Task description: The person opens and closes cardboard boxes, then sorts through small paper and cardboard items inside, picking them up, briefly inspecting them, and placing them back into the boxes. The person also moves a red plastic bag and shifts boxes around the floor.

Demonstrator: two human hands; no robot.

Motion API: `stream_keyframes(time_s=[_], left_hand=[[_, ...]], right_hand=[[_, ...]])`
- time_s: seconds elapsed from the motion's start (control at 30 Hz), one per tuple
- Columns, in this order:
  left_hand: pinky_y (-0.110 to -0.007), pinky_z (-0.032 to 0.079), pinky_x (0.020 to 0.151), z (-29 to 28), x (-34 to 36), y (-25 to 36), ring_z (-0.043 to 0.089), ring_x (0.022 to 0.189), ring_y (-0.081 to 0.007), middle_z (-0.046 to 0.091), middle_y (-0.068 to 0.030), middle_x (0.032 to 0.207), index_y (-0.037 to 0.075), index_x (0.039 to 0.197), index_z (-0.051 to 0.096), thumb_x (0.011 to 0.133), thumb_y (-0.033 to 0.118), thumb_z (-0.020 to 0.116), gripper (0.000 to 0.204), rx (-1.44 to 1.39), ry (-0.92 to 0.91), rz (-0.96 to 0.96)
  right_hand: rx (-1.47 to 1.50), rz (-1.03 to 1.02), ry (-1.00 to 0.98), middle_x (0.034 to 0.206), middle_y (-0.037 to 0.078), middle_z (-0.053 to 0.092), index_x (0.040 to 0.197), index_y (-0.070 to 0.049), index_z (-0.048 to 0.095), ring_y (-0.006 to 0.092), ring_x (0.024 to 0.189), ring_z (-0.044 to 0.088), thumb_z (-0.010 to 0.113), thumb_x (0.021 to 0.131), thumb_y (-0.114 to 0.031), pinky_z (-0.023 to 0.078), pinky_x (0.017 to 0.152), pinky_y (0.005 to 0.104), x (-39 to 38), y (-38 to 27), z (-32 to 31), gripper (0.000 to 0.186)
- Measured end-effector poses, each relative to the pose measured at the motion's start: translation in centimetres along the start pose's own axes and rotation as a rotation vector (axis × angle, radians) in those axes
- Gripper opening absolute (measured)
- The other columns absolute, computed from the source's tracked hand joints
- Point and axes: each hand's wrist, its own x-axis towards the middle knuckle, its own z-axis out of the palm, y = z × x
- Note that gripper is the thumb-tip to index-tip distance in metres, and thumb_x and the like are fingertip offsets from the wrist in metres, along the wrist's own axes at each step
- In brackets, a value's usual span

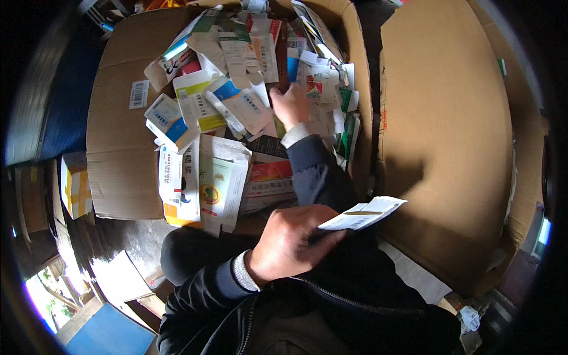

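Observation:
My left hand, low in front of my body, is closed around a flattened white carton that sticks out to the right. Farther away, my right hand reaches down into a large cardboard box heaped with flattened medicine cartons. Its fingers are curled at the lower end of a narrow dark-brown carton; what they grip, if anything, is hidden. Just left of this hand lies a white-and-blue carton. A yellow-green and white carton and another blue-and-white one are beyond it.
A tall cardboard box stands at the right. White and pale-green cartons lean at the heap's near edge. At the left are a yellow-and-white box and a dark blue stack. A blue panel lies at the lower left.

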Motion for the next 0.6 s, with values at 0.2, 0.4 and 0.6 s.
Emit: stream_keyframes(time_s=[0.2,0.4,0.6], left_hand=[[-0.035,0.059,0.068,0.3,-0.1,0.4,0.072,0.078,-0.0270,0.072,-0.0101,0.093,0.003,0.102,0.070,0.084,0.006,0.076,0.019,0.077,-0.136,0.011],[-0.034,0.059,0.067,0.0,0.2,1.2,0.072,0.077,-0.0265,0.072,-0.0104,0.091,0.002,0.101,0.070,0.083,0.005,0.076,0.018,0.087,-0.152,-0.006],[-0.033,0.056,0.059,-1.0,-0.1,2.3,0.070,0.072,-0.0233,0.069,-0.0074,0.083,0.006,0.101,0.070,0.085,0.010,0.075,0.018,0.192,-0.249,0.044]], right_hand=[[0.210,-0.324,0.245,0.120,0.026,0.065,0.147,0.005,0.038,0.0419,0.108,0.066,0.064,0.092,-0.019,0.054,0.091,0.0483,-4.7,-4.9,1.5,0.066],[0.112,-0.517,0.181,0.120,0.028,0.065,0.149,0.013,0.026,0.0363,0.090,0.073,0.065,0.093,-0.025,0.063,0.072,0.0438,-6.0,-8.8,1.6,0.078],[0.021,-0.550,0.243,0.128,0.031,0.062,0.147,0.014,0.031,0.0355,0.096,0.073,0.069,0.092,-0.042,0.063,0.077,0.0424,-6.6,-10.4,1.7,0.087]])
